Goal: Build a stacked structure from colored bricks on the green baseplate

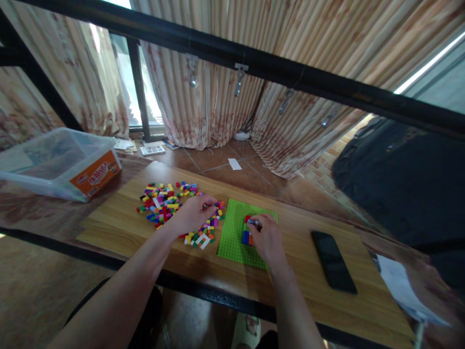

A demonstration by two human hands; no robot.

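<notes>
A green baseplate lies flat on the wooden table. A small cluster of red, blue and orange bricks stands on it. My right hand rests on that cluster, fingertips pinching a small brick at its top. To the left spreads a pile of loose coloured bricks. My left hand lies over the pile's right part, fingers curled down among the bricks; whether it grips one is hidden.
A black phone lies right of the baseplate. A clear plastic tub with an orange label stands at the table's far left. White papers sit at the right end. A black bar and curtains cross behind.
</notes>
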